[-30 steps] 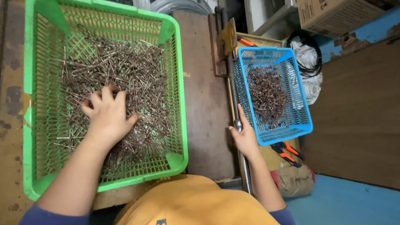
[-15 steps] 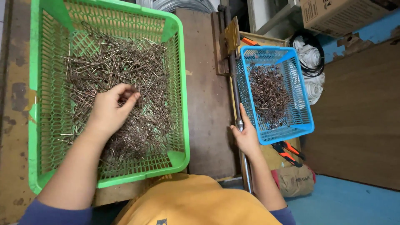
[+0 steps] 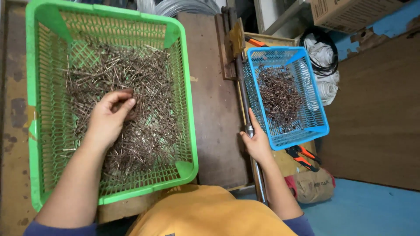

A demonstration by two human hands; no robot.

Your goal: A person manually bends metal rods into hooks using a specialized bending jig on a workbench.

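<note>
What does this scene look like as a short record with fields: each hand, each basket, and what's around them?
left hand: in the green basket, fingers curled on the brown metal pins
right hand: on a metal rod beside the blue basket
blue basket contents: darker curled metal pieces
nearby: orange-handled pliers, cardboard box

A worn wooden bench (image 3: 214, 100) carries a green basket (image 3: 183, 87) of metal pins (image 3: 131, 87); beside it, a blue basket (image 3: 321, 126) rests on a board (image 3: 262, 40).
</note>
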